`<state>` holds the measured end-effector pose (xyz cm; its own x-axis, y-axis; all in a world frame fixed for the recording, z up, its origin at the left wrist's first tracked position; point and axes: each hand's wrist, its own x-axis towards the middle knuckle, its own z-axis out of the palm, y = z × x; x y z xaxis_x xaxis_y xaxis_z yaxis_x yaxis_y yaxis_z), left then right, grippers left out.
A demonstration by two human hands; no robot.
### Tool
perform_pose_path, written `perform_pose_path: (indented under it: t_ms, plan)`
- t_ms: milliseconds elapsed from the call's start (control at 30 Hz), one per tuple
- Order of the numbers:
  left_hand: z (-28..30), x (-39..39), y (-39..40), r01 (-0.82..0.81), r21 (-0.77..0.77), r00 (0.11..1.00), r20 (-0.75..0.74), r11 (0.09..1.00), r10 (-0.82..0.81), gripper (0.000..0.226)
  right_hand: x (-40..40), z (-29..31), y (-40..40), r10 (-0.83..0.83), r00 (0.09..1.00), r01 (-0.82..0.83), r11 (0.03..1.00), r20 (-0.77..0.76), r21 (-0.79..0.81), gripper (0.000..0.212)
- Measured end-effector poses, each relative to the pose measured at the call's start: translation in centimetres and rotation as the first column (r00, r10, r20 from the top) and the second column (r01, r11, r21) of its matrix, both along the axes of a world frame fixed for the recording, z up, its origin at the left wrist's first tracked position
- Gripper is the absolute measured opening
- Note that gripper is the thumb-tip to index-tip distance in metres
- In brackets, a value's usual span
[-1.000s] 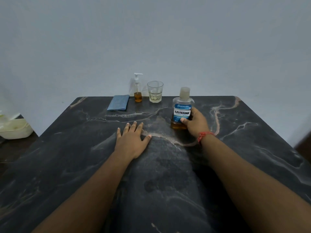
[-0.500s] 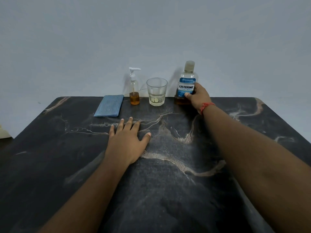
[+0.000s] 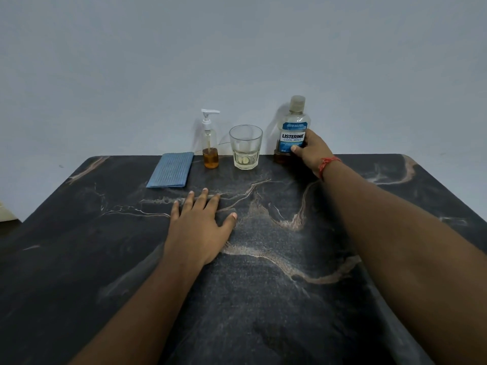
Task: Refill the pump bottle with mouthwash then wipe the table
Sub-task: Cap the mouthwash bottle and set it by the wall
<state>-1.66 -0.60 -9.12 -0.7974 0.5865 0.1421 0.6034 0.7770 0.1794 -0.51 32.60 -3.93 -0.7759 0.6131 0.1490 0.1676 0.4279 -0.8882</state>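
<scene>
While the capped mouthwash bottle is gripped upright by the right hand at the table's far edge and the left hand is laid flat and empty, the nearly empty pump bottle is judged unfilled and the cloth unused.

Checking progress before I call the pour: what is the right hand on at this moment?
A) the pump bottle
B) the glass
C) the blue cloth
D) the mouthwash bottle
D: the right hand wraps the capped mouthwash bottle, which stands at the table's far edge right of the glass.
</scene>
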Motion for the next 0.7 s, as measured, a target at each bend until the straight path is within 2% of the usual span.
perform_pose_path:
  t_ms: [267,400,500,600,700]
  plan:
    - [0.2,0.1,0.0,-0.001,0.001,1.000,0.010,1.000,0.001,0.078,1.7,0.3,0.2,0.066,0.994,-0.067,0.998,0.089,0.004,0.059]
    - [0.4,0.3,0.0,-0.010,-0.008,1.000,0.018,1.000,0.010,0.076,4.4,-0.4,-1.1,-0.133,0.991,0.133,0.991,0.011,0.028,0.064]
    - [0.9,0.7,-0.1,-0.023,-0.018,0.999,0.028,1.000,0.024,0.075,7.1,-1.0,-3.8,-0.250,0.968,0.249,0.957,-0.013,0.150,0.051]
    - [1.5,1.1,-0.9,-0.033,-0.015,0.998,0.045,0.999,0.034,0.077,9.5,-1.2,-7.8,-0.150,0.989,0.141,0.915,-0.005,0.378,0.033]
    - [1.7,1.2,-3.3,-0.041,-0.031,0.997,0.061,0.999,0.043,0.080,10.0,-0.7,-12.1,0.039,0.992,-0.093,0.863,0.118,0.497,0.033]
